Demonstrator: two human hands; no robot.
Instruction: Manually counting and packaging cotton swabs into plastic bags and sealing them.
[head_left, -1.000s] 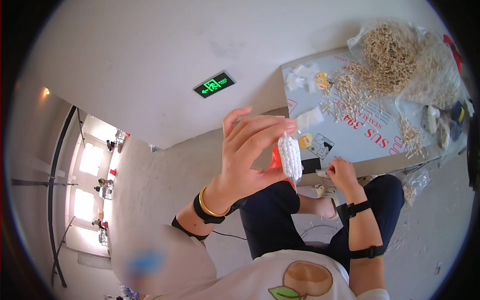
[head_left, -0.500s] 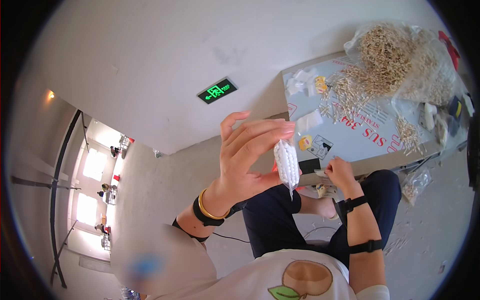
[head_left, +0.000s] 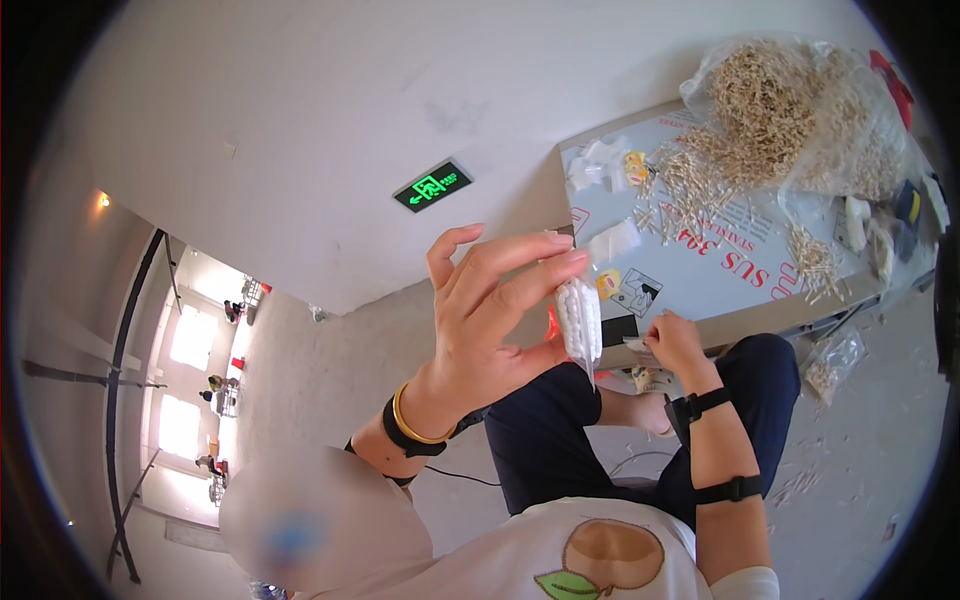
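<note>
Table (head_left: 690,290) beyond; fingers (head_left: 530,285) pinch swab-filled packet (head_left: 579,322).

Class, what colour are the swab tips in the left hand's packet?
White; the swab tips show best in the head view.

The packet (head_left: 579,322) looks glossy clear plastic, the trousers (head_left: 540,440) matt cloth.

Workshop-like space: swab heap (head_left: 762,108), exit sign (head_left: 432,186)
</note>
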